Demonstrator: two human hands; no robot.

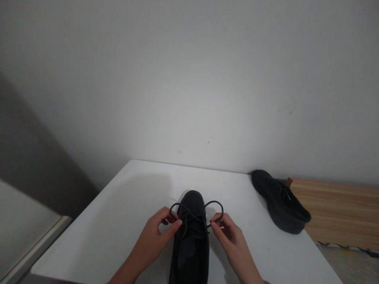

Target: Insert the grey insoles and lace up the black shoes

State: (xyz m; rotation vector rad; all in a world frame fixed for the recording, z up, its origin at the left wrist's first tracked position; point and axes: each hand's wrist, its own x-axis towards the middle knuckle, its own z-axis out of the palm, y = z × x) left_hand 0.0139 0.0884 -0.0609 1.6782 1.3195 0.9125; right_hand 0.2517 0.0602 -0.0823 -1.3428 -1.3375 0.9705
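A black lace-up shoe [193, 256] stands on the white table with its toe pointing away from me. My left hand [162, 228] pinches a black shoelace [174, 204] at the shoe's left side, where the lace bends into a loop. On the other side, my right hand [226, 232] pinches the lace between thumb and fingers, and a second loop [217, 202] arches above it. The laces cross over the shoe's front. How they are knotted in the middle is too dark to make out.
Another black shoe [280, 203] rests at the table's right edge, toe toward the wall. The white table [124, 213] meets a pale wall [189, 98] at the back. Beyond its right edge is a wood-grain panel [340, 213]. A white ledge [38, 246] stands at the left.
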